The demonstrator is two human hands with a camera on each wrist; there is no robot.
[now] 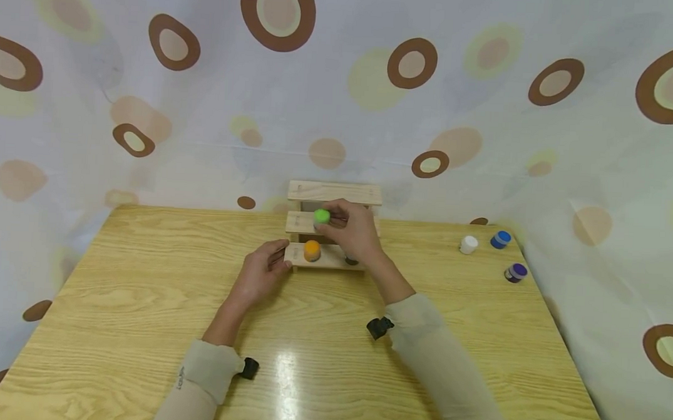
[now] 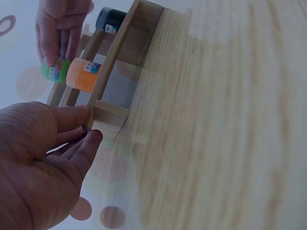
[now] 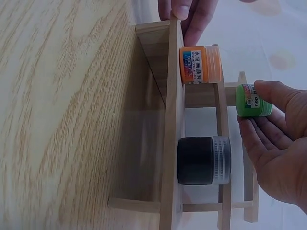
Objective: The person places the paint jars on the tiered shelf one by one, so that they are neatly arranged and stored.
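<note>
A small three-step wooden shelf [image 1: 335,192] stands at the table's back edge. My right hand [image 1: 357,230] pinches a green paint jar [image 3: 251,100] between thumb and fingers, close over the left part of the middle step. On the bottom step, toward the left, stands an orange paint jar [image 1: 312,251]. A black paint jar [image 3: 195,161] stands on the same step to the right, largely covered by my right hand in the head view. My left hand [image 1: 259,272] grips the left end of the bottom step, with its thumb and fingertips on the board's edge.
On the right side of the table [image 1: 140,314] stand a white jar [image 1: 468,244], a blue jar [image 1: 501,240] and a purple jar [image 1: 516,273]. A patterned cloth [image 1: 206,104] hangs right behind the shelf and along the table's sides.
</note>
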